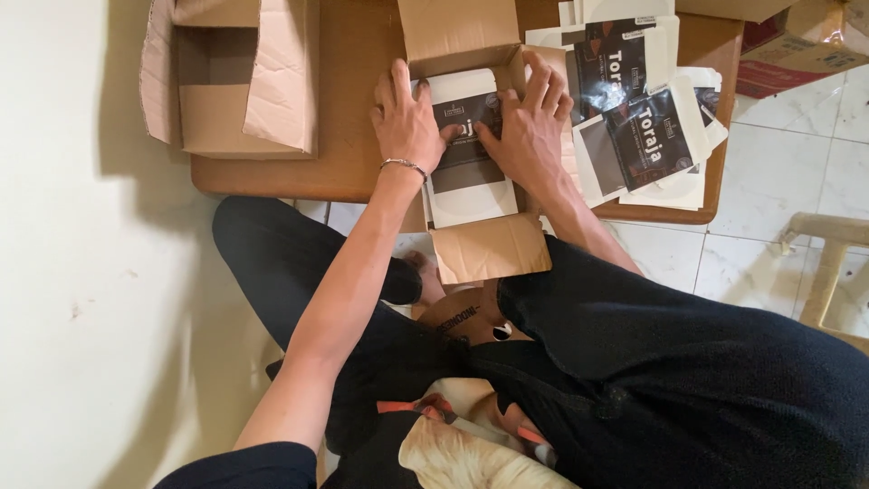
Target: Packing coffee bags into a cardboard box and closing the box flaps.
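Observation:
A small open cardboard box (489,246) sits at the near edge of a low wooden table (348,109), its flaps spread out. Inside lies a flat white pouch with a dark label (469,181). My left hand (409,122) presses on the pouch's left side, a thin bracelet on its wrist. Over the right side of the pouch and the box's right wall rests my right hand (532,127). The fingers of both hands are spread flat, thumbs meeting over the label.
A larger open cardboard box (244,77) lies on the table's left. Several more white-and-black pouches (647,136) are piled on the right. A red-and-brown carton (797,50) and a wooden stool (828,263) stand on the tiled floor at right.

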